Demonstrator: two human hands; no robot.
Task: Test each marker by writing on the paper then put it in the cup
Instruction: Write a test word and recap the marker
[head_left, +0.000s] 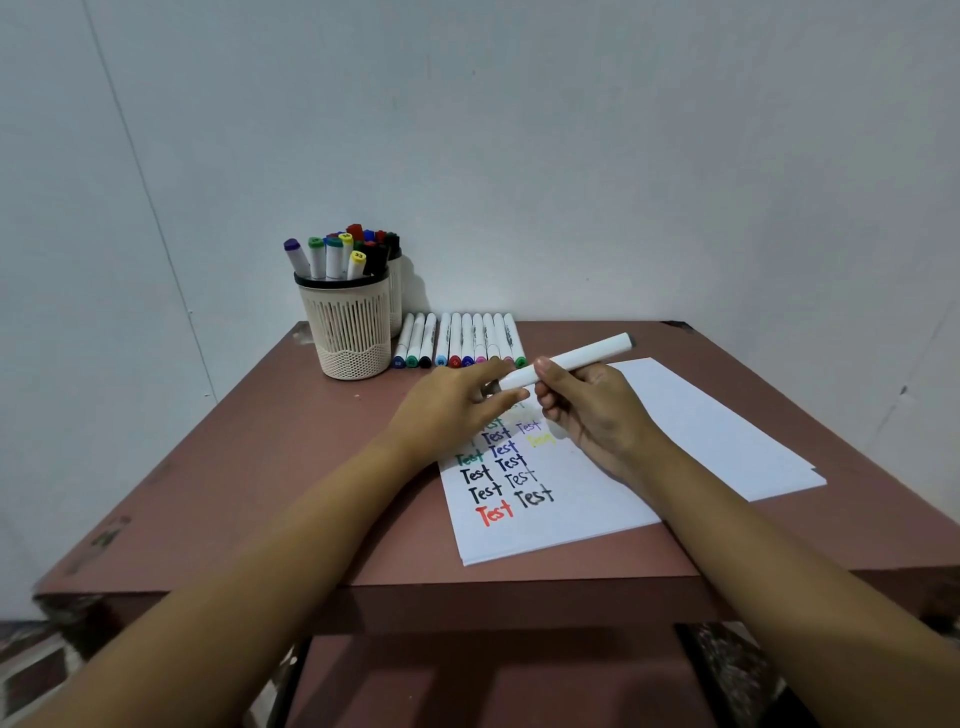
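My right hand (592, 410) grips a white marker (576, 359) with a grey end, held slanted above the paper. My left hand (457, 405) pinches the marker's near end, where the cap sits; the cap itself is hidden by the fingers. The white paper (561, 509) lies on the table and carries several coloured "Test" words. A cream slotted cup (349, 327) at the back left holds several markers. A row of several capped markers (462, 340) lies flat to the right of the cup.
The brown table (249, 467) ends close to the wall at the back. A second cup (396, 291) with markers stands behind the first. More white sheets (727, 431) spread to the right under the top one.
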